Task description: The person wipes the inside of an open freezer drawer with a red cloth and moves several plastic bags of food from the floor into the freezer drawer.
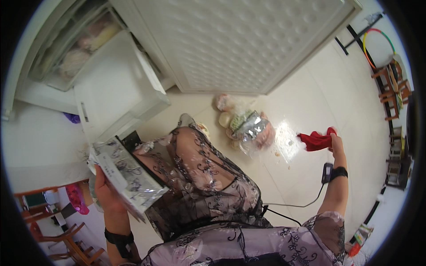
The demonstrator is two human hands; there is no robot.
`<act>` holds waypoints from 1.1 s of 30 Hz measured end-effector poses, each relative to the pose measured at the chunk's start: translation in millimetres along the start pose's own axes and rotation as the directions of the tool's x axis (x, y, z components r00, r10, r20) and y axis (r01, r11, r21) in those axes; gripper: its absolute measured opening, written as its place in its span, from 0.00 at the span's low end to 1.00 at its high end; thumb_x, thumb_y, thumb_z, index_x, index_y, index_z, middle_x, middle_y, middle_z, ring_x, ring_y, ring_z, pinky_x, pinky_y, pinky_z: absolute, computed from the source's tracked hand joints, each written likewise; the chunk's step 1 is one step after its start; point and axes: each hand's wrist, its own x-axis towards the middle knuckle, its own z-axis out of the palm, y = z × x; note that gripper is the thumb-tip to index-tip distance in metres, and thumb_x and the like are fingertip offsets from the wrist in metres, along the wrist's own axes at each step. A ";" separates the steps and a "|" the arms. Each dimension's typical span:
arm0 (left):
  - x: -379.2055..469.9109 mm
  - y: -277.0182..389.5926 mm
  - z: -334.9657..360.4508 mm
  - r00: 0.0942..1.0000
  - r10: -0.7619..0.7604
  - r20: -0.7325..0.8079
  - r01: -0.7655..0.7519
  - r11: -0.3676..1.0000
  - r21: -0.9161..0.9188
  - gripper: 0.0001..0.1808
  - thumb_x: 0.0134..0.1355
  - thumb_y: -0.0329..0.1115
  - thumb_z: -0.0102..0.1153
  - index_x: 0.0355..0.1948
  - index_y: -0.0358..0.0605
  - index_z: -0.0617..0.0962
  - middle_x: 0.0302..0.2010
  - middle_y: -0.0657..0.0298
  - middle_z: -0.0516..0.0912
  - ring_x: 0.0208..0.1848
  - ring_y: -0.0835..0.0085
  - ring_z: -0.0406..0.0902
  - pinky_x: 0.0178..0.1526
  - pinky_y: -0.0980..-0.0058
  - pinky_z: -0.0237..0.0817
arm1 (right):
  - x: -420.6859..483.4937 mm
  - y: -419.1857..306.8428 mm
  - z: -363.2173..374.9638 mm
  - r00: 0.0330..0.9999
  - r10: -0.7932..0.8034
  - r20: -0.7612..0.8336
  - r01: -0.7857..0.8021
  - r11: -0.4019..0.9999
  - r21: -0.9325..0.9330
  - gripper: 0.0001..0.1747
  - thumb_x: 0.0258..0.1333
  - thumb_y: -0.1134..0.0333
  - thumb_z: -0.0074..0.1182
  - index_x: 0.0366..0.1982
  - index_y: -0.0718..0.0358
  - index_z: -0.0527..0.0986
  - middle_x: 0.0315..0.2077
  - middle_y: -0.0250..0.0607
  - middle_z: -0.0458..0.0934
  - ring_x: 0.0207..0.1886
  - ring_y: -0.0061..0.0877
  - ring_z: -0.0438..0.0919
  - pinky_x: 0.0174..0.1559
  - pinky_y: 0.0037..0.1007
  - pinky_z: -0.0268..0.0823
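Observation:
My left hand [105, 186] grips a silvery plastic package [128, 169] that bears a pale label with writing. It is tilted beside my knees, in front of a pulled-out freezer drawer [114, 76]. Out to the right, my right hand [336, 146] holds a crumpled red cloth [314, 140] over the pale floor, next to a bright patch of glare. Bagged food [248, 128] lies heaped on the floor between my knees and the cloth. The heap includes a green bag, a shiny foil-like wrapper and pinkish pieces in clear plastic.
A freezer door [233, 43] with a dimpled inner panel stands wide across the top. Behind the drawer, a clear bin [86, 50] contains packed food. Wooden chairs [75, 241] stand at lower left, and more wooden furniture [392, 86] lines the right side. A cable [296, 205] crosses the floor.

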 end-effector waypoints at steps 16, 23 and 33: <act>-11.0 -38.0 4.5 0.985 0.024 0.171 -0.036 0.997 0.067 0.28 0.65 0.51 0.40 0.59 0.42 0.63 0.56 0.55 0.69 0.56 0.62 0.68 0.60 0.63 0.58 | -400.1 -245.9 269.8 -0.501 -0.782 0.372 0.754 -0.183 0.631 0.19 0.44 0.60 0.58 0.35 0.66 0.71 0.44 0.51 0.71 0.50 0.43 0.69 0.54 0.40 0.59; -9.3 -30.7 -9.4 0.990 -0.010 0.141 -0.011 0.988 0.151 0.31 0.63 0.52 0.43 0.60 0.42 0.61 0.56 0.53 0.69 0.55 0.60 0.68 0.59 0.63 0.59 | -420.0 -220.5 312.2 -0.587 -0.781 0.214 0.616 -0.260 0.744 0.22 0.49 0.55 0.55 0.39 0.67 0.70 0.49 0.54 0.67 0.54 0.44 0.66 0.58 0.42 0.56; 56.8 12.8 -36.5 0.995 0.093 0.045 -0.097 0.991 0.093 0.34 0.61 0.52 0.46 0.61 0.40 0.60 0.57 0.52 0.67 0.56 0.58 0.67 0.59 0.61 0.59 | -128.9 -220.1 364.4 0.518 -0.720 0.462 0.778 0.621 0.094 0.15 0.56 0.60 0.50 0.37 0.66 0.74 0.32 0.48 0.78 0.36 0.37 0.78 0.40 0.32 0.68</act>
